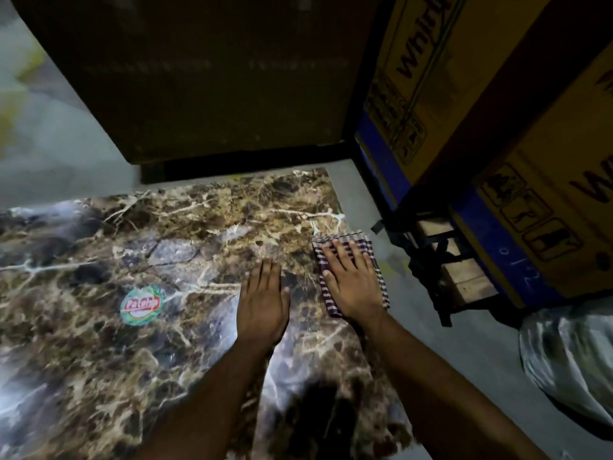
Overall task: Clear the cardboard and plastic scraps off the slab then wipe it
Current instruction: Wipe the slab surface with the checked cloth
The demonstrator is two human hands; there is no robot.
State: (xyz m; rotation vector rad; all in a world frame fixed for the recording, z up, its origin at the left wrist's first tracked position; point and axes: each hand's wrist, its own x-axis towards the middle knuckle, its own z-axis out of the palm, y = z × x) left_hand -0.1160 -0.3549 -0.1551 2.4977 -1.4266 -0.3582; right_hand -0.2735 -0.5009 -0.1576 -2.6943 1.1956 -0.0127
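Both my arms reach forward from the near edge, palms down. My left hand (262,300) lies flat on the brown veined marble slab (149,343), fingers straight and together, pointing far, holding nothing. My right hand (353,280) is just to its right, apart from it, fingers spread and straight, pressing flat on the purple-and-white checked folded cloth (371,257); no curl round the cloth.

Cloth sits at the slab's right edge, in the far half, its long axis running near-to-far and tilted a bit left at the far end. Its right side reaches the slab edge or slightly past it onto the grey floor (481,376); can't tell exactly. Cloth's far end sticks out beyond my fingertips, its near end shows by my wrist.

Round green-and-red sticker label (142,305) on the slab, well left of my left hand. Yellow-and-blue cardboard boxes (547,180) stand far right, a dark brown box (205,78) beyond the slab's far edge, a crumpled clear plastic bag (570,356) on the floor at right.
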